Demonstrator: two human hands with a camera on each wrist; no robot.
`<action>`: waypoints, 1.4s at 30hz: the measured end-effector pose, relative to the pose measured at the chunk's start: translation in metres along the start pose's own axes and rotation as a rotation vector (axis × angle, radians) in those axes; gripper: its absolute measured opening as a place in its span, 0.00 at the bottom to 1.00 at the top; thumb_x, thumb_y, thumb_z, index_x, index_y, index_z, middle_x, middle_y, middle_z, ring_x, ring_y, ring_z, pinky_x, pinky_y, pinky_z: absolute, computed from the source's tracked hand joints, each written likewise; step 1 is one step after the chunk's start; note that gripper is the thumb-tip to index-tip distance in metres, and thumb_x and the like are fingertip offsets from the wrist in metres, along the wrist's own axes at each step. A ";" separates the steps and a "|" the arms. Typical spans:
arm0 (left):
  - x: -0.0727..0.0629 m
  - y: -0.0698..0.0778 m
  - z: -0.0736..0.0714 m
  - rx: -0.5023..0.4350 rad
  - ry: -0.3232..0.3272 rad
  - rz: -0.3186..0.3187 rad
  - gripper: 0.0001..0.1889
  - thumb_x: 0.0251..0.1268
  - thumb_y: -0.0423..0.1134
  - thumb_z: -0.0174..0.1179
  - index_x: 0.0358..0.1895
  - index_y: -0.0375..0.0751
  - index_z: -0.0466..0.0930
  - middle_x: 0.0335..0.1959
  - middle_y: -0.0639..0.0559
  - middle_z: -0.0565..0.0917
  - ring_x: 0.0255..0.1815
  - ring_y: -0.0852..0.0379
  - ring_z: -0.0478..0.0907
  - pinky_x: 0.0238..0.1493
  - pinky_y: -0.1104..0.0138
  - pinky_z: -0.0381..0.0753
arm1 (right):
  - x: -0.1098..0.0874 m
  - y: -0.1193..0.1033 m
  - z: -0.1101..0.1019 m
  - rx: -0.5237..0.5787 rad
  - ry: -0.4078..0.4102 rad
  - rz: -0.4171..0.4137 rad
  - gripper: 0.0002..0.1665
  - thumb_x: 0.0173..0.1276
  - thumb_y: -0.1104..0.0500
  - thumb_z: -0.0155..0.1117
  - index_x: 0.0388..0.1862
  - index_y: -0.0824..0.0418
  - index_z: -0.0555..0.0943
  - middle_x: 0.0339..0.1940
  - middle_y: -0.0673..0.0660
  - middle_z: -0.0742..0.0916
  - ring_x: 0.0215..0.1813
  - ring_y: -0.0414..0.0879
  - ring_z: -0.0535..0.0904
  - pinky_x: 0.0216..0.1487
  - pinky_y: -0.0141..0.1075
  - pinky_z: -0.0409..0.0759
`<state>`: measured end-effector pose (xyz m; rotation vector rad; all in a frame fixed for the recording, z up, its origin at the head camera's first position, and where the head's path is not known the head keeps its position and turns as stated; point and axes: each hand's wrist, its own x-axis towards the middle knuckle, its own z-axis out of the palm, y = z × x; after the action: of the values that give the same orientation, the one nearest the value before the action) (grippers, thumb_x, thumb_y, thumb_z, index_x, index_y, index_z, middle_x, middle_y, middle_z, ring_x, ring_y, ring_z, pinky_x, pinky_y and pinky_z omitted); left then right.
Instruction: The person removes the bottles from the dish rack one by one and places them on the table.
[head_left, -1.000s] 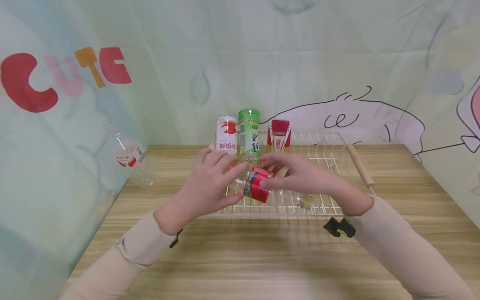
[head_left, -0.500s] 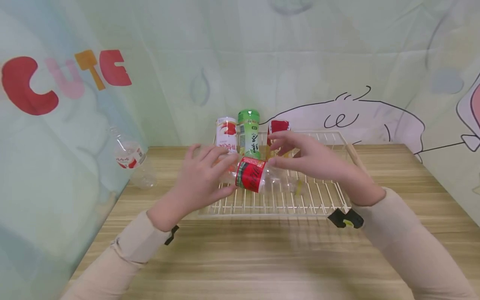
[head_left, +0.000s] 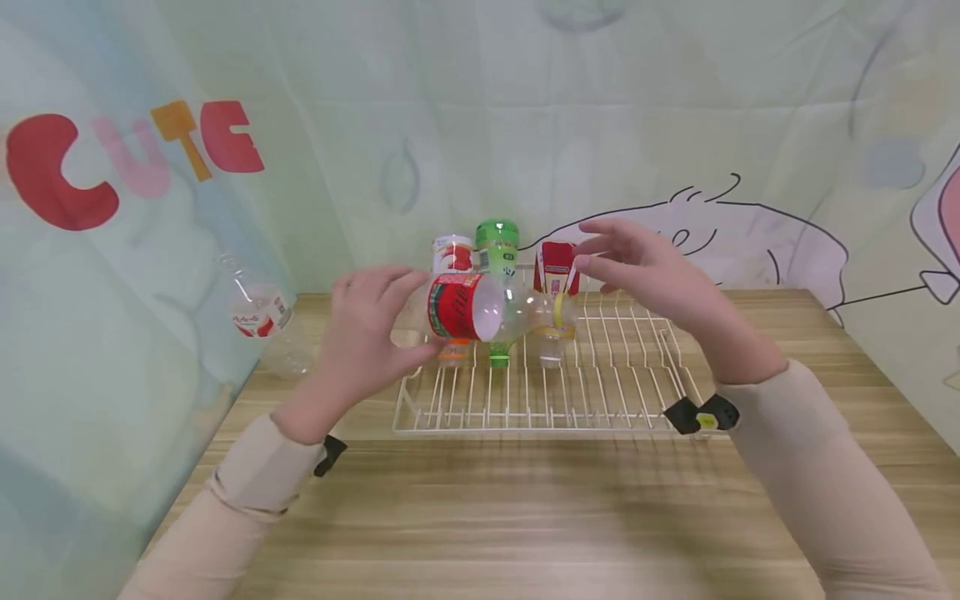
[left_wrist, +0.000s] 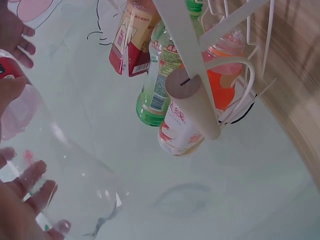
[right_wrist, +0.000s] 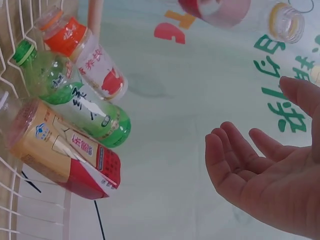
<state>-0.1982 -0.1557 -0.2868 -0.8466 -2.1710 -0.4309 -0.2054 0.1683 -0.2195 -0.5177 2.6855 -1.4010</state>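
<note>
My left hand (head_left: 363, 333) grips a clear plastic bottle (head_left: 455, 307) with a red label by its base end. The bottle lies level in the air above the white wire rack (head_left: 525, 431), its uncapped neck with a yellow ring towards the right. My right hand (head_left: 652, 271) is apart from it, fingers loosely bent, above the rack's back right. Upside down along the back of the rack stand a white bottle (right_wrist: 102, 70) with orange at its neck, a green bottle (right_wrist: 82, 107) and a red and tan bottle (right_wrist: 65, 150).
Another clear bottle (head_left: 258, 315) with a red and white label stands at the table's left side, by the printed cloth backdrop (head_left: 360, 150). A wooden handle (left_wrist: 192, 102) is fixed to the rack's end. The wooden table (head_left: 480, 517) runs in front of the rack.
My left hand has lifted the red-label bottle and drawn it left, turning it level. My right hand has come off the bottle and moved up and to the right.
</note>
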 end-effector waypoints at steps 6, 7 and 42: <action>0.003 -0.013 -0.003 -0.123 0.024 -0.224 0.36 0.39 0.41 0.77 0.58 0.38 0.75 0.54 0.43 0.80 0.58 0.44 0.72 0.59 0.45 0.62 | 0.012 0.011 -0.002 0.040 0.023 0.037 0.38 0.70 0.45 0.59 0.74 0.54 0.60 0.65 0.57 0.76 0.55 0.53 0.79 0.55 0.46 0.76; 0.003 -0.015 -0.003 -0.149 0.031 -0.261 0.36 0.40 0.40 0.77 0.58 0.38 0.75 0.54 0.43 0.80 0.58 0.44 0.72 0.60 0.46 0.62 | 0.014 0.014 -0.002 0.038 0.027 0.044 0.39 0.70 0.45 0.59 0.74 0.55 0.60 0.66 0.58 0.75 0.55 0.53 0.79 0.55 0.46 0.77; -0.065 -0.098 0.033 -0.543 0.207 -1.077 0.40 0.60 0.50 0.65 0.70 0.47 0.51 0.70 0.45 0.59 0.72 0.48 0.55 0.70 0.50 0.56 | 0.061 0.083 0.022 0.085 0.001 0.296 0.48 0.70 0.46 0.59 0.78 0.61 0.46 0.72 0.68 0.66 0.68 0.63 0.66 0.60 0.52 0.74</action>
<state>-0.2506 -0.2373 -0.3613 0.2166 -2.1636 -1.5942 -0.2798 0.1753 -0.2937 -0.1063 2.5561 -1.4189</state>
